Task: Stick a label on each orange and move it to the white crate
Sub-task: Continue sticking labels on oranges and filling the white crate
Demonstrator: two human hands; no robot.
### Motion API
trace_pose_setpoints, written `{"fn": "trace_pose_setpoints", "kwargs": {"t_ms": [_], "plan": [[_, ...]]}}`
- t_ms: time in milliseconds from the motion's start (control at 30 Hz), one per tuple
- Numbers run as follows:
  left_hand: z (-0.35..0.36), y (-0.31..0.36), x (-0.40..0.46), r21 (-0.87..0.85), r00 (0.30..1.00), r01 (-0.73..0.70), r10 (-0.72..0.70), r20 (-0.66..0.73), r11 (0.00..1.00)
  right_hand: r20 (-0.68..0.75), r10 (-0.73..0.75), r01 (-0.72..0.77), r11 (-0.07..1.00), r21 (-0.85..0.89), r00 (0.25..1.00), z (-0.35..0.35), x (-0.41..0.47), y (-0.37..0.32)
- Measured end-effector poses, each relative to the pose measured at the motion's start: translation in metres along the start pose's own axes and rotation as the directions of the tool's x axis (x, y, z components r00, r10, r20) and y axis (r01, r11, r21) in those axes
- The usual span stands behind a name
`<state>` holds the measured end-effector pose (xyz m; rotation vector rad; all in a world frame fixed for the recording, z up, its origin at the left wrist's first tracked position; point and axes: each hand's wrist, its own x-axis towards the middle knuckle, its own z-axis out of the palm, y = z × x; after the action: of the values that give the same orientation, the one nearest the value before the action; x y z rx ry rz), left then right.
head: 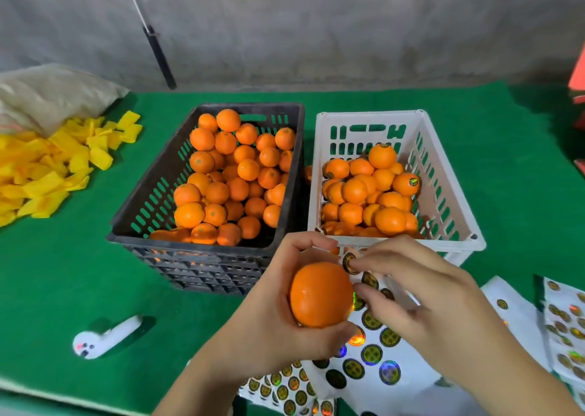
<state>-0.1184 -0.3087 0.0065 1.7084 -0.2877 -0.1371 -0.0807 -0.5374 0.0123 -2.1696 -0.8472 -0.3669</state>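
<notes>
Right fingertips [359,262]: pinching a round label [349,263], held just beside the top of the fruit.
Right hand [421,292]: curled, poised over the sticker sheet [408,381]; the lower fingers sit close to the orange's side.
Left hand [278,301]: wrapped around the orange [320,294], thumb below, fingers over the far side, holding it above the green table [95,273].
Label risk: the label looks partly edge-on, so it could fold onto itself or cling to the fingertip instead of the peel if pressed at this angle.
Grip risk: the fruit is round and smooth; a firm press from the right could roll it in the left palm and leave the label creased or half stuck.
Sheet risk: fingers brushing the sheet below might lift a second sticker.
White crate [449,194]: just beyond the hands, partly filled with labelled fruit; a careless drop could set the pile rolling.
Black crate [152,194]: alongside on the left, full of unlabelled oranges; a mix-up is possible.
</notes>
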Motion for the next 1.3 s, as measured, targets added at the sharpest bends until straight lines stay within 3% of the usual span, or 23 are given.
{"fn": "trace_pose_setpoints", "kwargs": {"t_ms": [300,567,667,733,800,867,900,967,1033,1100,1300], "plan": [[-0.001,0.004,-0.004,0.108,0.996,0.009,-0.019,0.088,0.994,0.021,0.062,-0.062,0.998,-0.004,0.998,-0.002,-0.001,0.002],[0.001,0.011,-0.005,0.177,0.994,-0.017,-0.003,0.109,0.984,0.097,0.023,-0.023,1.0,-0.009,0.995,-0.008,0.0,0.004],[0.004,0.013,-0.005,0.171,0.993,-0.019,-0.001,0.114,0.985,0.076,0.084,-0.089,0.995,0.052,0.994,-0.008,0.0,0.008],[0.005,0.013,-0.005,0.172,0.994,-0.018,-0.002,0.112,0.985,0.01,0.158,-0.158,0.981,0.112,0.987,-0.008,-0.002,0.009],[0.005,0.01,-0.005,0.123,0.995,0.011,-0.024,0.101,0.992,-0.206,0.238,-0.205,0.964,0.168,0.949,-0.009,-0.002,0.003],[0.006,0.008,-0.004,0.081,0.996,0.042,-0.048,0.081,0.996,-0.375,0.227,-0.175,0.97,0.168,0.899,-0.008,-0.001,-0.01],[0.006,0.006,-0.002,0.055,0.995,0.055,-0.059,0.078,0.997,-0.366,0.165,-0.126,0.984,0.128,0.916,-0.005,0.0,-0.017],[0.007,0.003,0.0,-0.07,0.993,0.083,-0.077,0.092,0.994,-0.197,0.003,0.009,0.998,0.056,0.98,0.004,-0.002,-0.024],[0.006,0.001,0.001,-0.192,0.99,0.118,-0.1,0.097,0.974,-0.068,-0.021,0.028,0.995,0.095,0.997,0.01,-0.004,-0.023],[0.004,0.0,0.002,-0.245,0.987,0.148,-0.126,0.102,0.958,-0.027,-0.009,0.011,0.996,0.091,1.0,0.009,-0.004,-0.021],[0.012,-0.003,0.002,-0.435,0.961,0.257,-0.182,0.206,0.863,0.123,-0.148,0.158,0.985,-0.072,0.981,-0.003,-0.01,-0.015]]}}
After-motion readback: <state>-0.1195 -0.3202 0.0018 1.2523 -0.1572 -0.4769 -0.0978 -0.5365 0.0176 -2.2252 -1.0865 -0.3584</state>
